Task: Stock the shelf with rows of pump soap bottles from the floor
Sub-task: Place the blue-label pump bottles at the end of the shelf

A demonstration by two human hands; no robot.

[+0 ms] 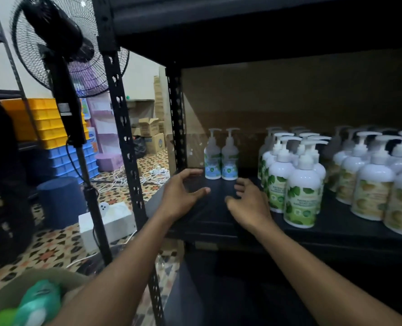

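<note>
The black perforated metal upright (124, 137) has a dull painted finish, and the dark shelf board (219, 215) looks matt and smooth. The white pump bottles with green leaf labels (301, 196) are smooth plastic with a soft gloss, as are the two white pump bottles with blue-green labels (213, 158). The brown back panel (289, 95) looks like matt board. The stacked yellow bins (42, 118) and blue bins (63, 158) are moulded plastic. The brown boxes (149, 127) are matt cardboard. The patterned floor tiles (54, 245) are smooth.
</note>
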